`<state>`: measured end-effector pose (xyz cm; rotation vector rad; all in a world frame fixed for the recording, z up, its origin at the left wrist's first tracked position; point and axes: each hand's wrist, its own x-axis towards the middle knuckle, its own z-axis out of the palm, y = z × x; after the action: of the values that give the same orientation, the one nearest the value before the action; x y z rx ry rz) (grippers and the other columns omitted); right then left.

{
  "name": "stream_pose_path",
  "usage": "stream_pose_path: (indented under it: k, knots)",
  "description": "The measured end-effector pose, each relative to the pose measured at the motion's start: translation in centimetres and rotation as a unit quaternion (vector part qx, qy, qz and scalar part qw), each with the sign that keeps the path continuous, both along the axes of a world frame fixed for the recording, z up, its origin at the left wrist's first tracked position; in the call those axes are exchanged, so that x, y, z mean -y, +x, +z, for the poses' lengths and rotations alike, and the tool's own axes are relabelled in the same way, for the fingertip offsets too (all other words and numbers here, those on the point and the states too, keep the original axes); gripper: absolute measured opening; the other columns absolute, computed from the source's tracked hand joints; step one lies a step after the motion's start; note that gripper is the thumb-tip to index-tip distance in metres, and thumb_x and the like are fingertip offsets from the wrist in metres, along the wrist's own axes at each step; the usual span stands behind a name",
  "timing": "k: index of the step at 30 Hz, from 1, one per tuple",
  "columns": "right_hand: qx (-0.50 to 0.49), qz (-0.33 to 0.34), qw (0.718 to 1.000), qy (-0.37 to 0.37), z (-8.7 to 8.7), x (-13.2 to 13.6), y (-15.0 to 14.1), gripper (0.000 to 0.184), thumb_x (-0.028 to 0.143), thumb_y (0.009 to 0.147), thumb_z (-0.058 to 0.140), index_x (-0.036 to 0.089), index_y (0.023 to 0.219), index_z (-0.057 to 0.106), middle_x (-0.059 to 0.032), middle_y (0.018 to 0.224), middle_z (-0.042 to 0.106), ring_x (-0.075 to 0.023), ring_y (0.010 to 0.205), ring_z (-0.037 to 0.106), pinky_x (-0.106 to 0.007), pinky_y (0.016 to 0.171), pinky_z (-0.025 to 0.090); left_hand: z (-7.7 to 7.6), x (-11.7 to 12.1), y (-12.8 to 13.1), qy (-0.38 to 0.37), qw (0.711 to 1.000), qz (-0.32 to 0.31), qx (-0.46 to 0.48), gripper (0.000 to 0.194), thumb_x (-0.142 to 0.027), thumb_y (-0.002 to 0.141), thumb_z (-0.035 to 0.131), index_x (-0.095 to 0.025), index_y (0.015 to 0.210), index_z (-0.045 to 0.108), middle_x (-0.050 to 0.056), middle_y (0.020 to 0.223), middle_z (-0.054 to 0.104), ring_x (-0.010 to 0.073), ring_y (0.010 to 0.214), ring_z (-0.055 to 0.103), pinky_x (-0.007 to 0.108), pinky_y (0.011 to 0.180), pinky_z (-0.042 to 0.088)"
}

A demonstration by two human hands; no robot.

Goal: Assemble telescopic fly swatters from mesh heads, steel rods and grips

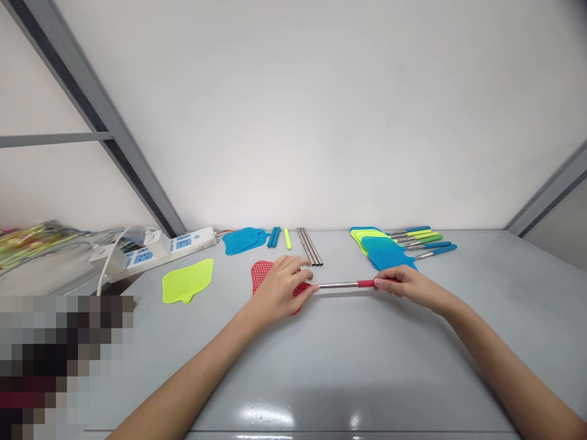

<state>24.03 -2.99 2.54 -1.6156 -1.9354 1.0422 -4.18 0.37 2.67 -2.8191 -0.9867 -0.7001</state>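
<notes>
A red fly swatter (262,273) lies crosswise in front of me, its perforated head on the left. My left hand (287,284) covers much of that head, thumb and fingers closed about its neck. A thin metal rod (338,285) runs from the neck to the red grip (365,283). At the grip's right end, my right hand (400,282) pinches it between thumb and fingers; the grip's far end is hidden. Just beyond my right hand lie blue swatters (384,252) with metal rods and coloured grips, overlapping a yellow-green swatter head (367,232).
Loose metal rods (310,247), a yellow grip (287,239) and blue grips (274,237) lie near the wall. Further left are blue swatter heads (243,241), a yellow-green head (188,281) and a white power strip (195,239) with cables. The grey table (348,366) has a front edge.
</notes>
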Motion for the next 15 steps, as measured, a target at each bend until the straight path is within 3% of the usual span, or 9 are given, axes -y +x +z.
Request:
stream_pose_path:
  k: [2, 6, 8, 11, 15]
  knots:
    - [-0.004, -0.014, 1.0, 0.001, 0.1, 0.0, 0.3, 0.038, 0.053, 0.075, 0.044, 0.018, 0.068, 0.059, 0.0023, 0.058, 0.036, -0.011, 0.054, 0.031, -0.023, 0.048, 0.023, 0.3, -0.7, -0.6, 0.034, 0.997, 0.045, 0.052, 0.02, -0.032, 0.083, 0.043, -0.022, 0.097, 0.053, 0.007, 0.118, 0.045, 0.0225, 0.11, 0.038, 0.038, 0.092, 0.027]
    - [-0.019, -0.032, 0.999, 0.004, -0.1, -0.1, 0.7, 0.041, 0.054, 0.075, 0.044, 0.017, 0.069, 0.06, 0.0013, 0.06, 0.037, -0.0114, 0.055, 0.033, -0.023, 0.048, 0.025, 0.2, -2.4, -2.0, 0.003, 0.969, 0.169, 0.178, 0.034, -0.036, 0.081, 0.043, -0.021, 0.113, 0.044, 0.008, 0.121, 0.044, 0.0236, 0.116, 0.034, 0.042, 0.096, 0.023]
    - [-0.029, -0.036, 0.999, 0.005, -0.3, -0.2, 0.8, 0.042, 0.055, 0.075, 0.043, 0.017, 0.071, 0.06, 0.0007, 0.06, 0.037, -0.0118, 0.056, 0.034, -0.023, 0.049, 0.026, 0.0, -3.0, -2.4, -0.098, 0.937, 0.207, 0.265, 0.043, -0.042, 0.078, 0.046, -0.02, 0.115, 0.04, 0.009, 0.118, 0.046, 0.0241, 0.113, 0.038, 0.042, 0.094, 0.027]
    - [-0.042, -0.041, 0.998, 0.014, -0.5, -0.4, 0.9, 0.043, 0.056, 0.075, 0.042, 0.016, 0.069, 0.058, 0.0004, 0.06, 0.036, -0.0123, 0.056, 0.034, -0.024, 0.049, 0.027, 0.0, -3.1, -2.4, -0.324, 0.845, 0.204, 0.373, 0.051, -0.051, 0.073, 0.049, -0.018, 0.113, 0.042, 0.009, 0.108, 0.054, 0.0247, 0.101, 0.051, 0.04, 0.085, 0.039]
    - [-0.044, -0.053, 0.997, 0.035, -0.7, -0.6, 1.2, 0.042, 0.055, 0.076, 0.042, 0.017, 0.069, 0.056, 0.001, 0.059, 0.036, -0.012, 0.056, 0.032, -0.024, 0.05, 0.024, 0.5, -1.9, -1.6, -0.523, 0.753, 0.08, 0.392, 0.044, -0.051, 0.074, 0.049, -0.014, 0.098, 0.054, 0.01, 0.094, 0.063, 0.0232, 0.083, 0.061, 0.035, 0.069, 0.05]
